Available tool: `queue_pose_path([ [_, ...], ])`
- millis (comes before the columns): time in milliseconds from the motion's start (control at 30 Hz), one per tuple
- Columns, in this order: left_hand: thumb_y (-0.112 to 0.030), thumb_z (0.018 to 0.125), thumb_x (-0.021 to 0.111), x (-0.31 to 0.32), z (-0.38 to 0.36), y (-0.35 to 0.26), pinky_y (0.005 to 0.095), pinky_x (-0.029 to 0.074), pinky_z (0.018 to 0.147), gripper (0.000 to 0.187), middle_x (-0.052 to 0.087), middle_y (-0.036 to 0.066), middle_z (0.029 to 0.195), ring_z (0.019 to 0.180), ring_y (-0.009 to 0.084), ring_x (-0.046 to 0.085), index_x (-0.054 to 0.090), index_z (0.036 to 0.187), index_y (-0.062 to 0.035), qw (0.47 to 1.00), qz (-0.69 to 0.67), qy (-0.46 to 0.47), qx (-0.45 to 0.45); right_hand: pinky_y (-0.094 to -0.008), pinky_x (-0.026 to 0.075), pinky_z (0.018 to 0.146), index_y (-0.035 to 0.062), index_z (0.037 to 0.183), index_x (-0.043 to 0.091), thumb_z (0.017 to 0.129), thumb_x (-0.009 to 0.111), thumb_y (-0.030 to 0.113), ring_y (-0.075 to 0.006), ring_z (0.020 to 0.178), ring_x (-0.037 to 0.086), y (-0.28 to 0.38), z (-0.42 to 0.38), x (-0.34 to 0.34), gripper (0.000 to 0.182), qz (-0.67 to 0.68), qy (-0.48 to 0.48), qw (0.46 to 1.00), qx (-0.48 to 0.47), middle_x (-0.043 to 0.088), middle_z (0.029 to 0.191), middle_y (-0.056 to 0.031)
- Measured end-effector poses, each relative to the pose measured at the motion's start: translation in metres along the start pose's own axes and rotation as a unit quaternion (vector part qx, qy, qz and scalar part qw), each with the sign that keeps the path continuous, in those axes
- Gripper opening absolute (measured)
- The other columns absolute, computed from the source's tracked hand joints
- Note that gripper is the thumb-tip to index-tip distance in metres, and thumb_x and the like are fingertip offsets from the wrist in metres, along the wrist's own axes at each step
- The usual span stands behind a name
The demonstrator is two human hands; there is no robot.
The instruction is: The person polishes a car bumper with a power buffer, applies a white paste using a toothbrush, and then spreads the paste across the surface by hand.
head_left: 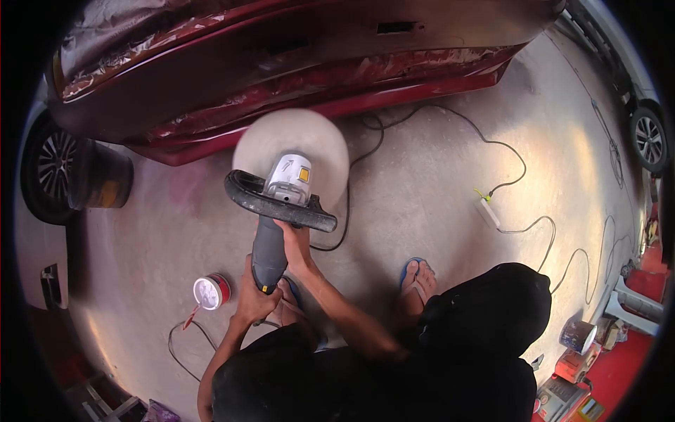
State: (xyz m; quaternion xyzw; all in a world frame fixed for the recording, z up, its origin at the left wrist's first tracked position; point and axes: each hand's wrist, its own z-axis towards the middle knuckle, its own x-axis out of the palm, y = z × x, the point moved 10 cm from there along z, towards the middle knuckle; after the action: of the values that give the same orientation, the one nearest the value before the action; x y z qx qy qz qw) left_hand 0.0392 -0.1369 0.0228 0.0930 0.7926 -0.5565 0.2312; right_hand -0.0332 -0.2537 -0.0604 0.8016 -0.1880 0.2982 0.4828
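Observation:
Both my hands grip a car polisher [269,246] with a dark grey body, a silver head and a black loop handle [278,204]. My left hand [257,297] wraps round the rear end of the body. Farther forward, my right hand [295,245] closes round the body just behind the loop handle, its fingers partly hidden. The large round whitish pad [260,141] at the front has a smeared surface. It overlaps the lower edge of a dark red car bumper [337,109] in this view.
An opened can [211,291] stands on the concrete floor at left, near a dark bucket [105,176] and car wheel. A black cable [503,143] runs to a white power strip [486,211] on the right. Tools and containers crowd the lower right.

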Motion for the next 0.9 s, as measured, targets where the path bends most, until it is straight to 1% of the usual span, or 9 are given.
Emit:
queue_pose_path([
  [233, -0.003, 0.074, 0.070, -0.059, -0.109, 0.059, 0.0394, 0.049, 0.097, 0.068, 0.063, 0.019, 0.114, 0.105, 0.0286, 0.063, 0.043, 0.136, 0.0026, 0.974, -0.021, -0.224, -0.029, -0.0359, 0.045, 0.103, -0.0008, 0.123, 0.065, 0.092, 0.074, 0.018, -0.0217, 0.114, 0.062, -0.058, -0.079, 0.083, 0.037, -0.277, 0.175, 0.945, -0.002, 0.069, 0.120, -0.0106],
  [300, -0.004, 0.073, 0.071, -0.066, -0.120, 0.092, 0.0393, 0.048, 0.097, 0.070, 0.063, 0.019, 0.113, 0.105, 0.0289, 0.063, 0.043, 0.137, 0.0024, 0.962, -0.045, -0.263, -0.055, -0.0368, 0.045, 0.104, -0.0008, 0.122, 0.066, 0.094, 0.072, 0.018, -0.0231, 0.115, 0.061, -0.057, -0.088, 0.084, 0.034, -0.358, 0.164, 0.919, -0.010, 0.069, 0.119, -0.0122],
  [400, -0.009, 0.072, 0.073, -0.080, -0.099, 0.072, 0.0391, 0.048, 0.098, 0.073, 0.064, 0.021, 0.115, 0.108, 0.0337, 0.066, 0.045, 0.139, -0.0001, 0.985, -0.059, -0.160, 0.032, -0.0387, 0.044, 0.107, -0.0003, 0.131, 0.060, 0.098, 0.065, 0.028, -0.0280, 0.124, 0.059, -0.073, -0.089, 0.062, 0.043, -0.355, 0.092, 0.929, -0.056, 0.064, 0.131, -0.0179],
  [533, -0.022, 0.074, 0.081, -0.082, -0.069, 0.033, 0.0400, 0.048, 0.101, 0.080, 0.064, 0.024, 0.121, 0.116, 0.0411, 0.064, 0.048, 0.144, -0.0058, 0.997, -0.074, -0.009, -0.020, -0.0342, 0.056, 0.083, -0.0010, 0.123, 0.063, 0.096, 0.063, 0.041, -0.0214, 0.093, 0.068, -0.051, -0.076, 0.037, 0.050, -0.075, 0.011, 0.997, -0.035, 0.069, 0.110, -0.0155],
  [667, -0.032, 0.080, 0.085, -0.113, -0.051, -0.008, 0.0457, 0.047, 0.104, 0.080, 0.062, 0.019, 0.128, 0.124, 0.0367, 0.059, 0.050, 0.149, -0.0108, 0.985, 0.025, 0.076, 0.151, -0.0354, 0.060, 0.076, 0.0004, 0.125, 0.057, 0.095, 0.060, 0.051, -0.0233, 0.090, 0.070, 0.050, -0.080, 0.068, 0.060, -0.050, 0.055, 0.994, -0.081, 0.067, 0.103, -0.0166],
  [733, -0.030, 0.083, 0.083, -0.159, -0.053, 0.022, 0.0464, 0.047, 0.103, 0.076, 0.062, 0.019, 0.126, 0.122, 0.0378, 0.059, 0.050, 0.149, -0.0099, 0.993, 0.065, -0.061, 0.076, -0.0373, 0.060, 0.076, 0.0014, 0.126, 0.055, 0.094, 0.058, 0.054, -0.0248, 0.090, 0.070, 0.094, -0.081, 0.061, 0.062, -0.050, 0.017, 0.990, -0.128, 0.067, 0.104, -0.0179],
  [767, -0.029, 0.085, 0.082, -0.181, -0.061, 0.040, 0.0468, 0.047, 0.102, 0.073, 0.062, 0.019, 0.126, 0.121, 0.0384, 0.058, 0.051, 0.149, -0.0094, 0.987, 0.086, -0.128, 0.036, -0.0351, 0.061, 0.073, -0.0056, 0.121, 0.060, 0.098, 0.054, 0.040, -0.0248, 0.081, 0.071, 0.118, -0.089, 0.057, 0.052, -0.031, 0.000, 0.988, -0.152, 0.070, 0.100, -0.0178],
  [867, -0.021, 0.091, 0.075, -0.235, -0.088, 0.100, 0.0497, 0.047, 0.101, 0.063, 0.062, 0.020, 0.125, 0.121, 0.0404, 0.055, 0.050, 0.146, -0.0012, 0.933, 0.256, -0.248, -0.044, -0.0387, 0.058, 0.086, -0.0047, 0.125, 0.057, 0.096, 0.047, 0.043, -0.0268, 0.097, 0.068, 0.180, -0.116, 0.045, 0.057, -0.094, 0.004, 0.978, -0.187, 0.066, 0.109, -0.0202],
  [900, -0.018, 0.092, 0.073, -0.245, -0.098, 0.127, 0.0505, 0.047, 0.101, 0.060, 0.062, 0.021, 0.125, 0.122, 0.0405, 0.055, 0.050, 0.144, 0.0013, 0.915, 0.303, -0.257, -0.069, -0.0405, 0.059, 0.079, -0.0011, 0.129, 0.054, 0.091, 0.053, 0.056, -0.0294, 0.092, 0.068, 0.204, -0.124, 0.040, 0.068, -0.137, -0.015, 0.960, -0.244, 0.064, 0.105, -0.0193],
])
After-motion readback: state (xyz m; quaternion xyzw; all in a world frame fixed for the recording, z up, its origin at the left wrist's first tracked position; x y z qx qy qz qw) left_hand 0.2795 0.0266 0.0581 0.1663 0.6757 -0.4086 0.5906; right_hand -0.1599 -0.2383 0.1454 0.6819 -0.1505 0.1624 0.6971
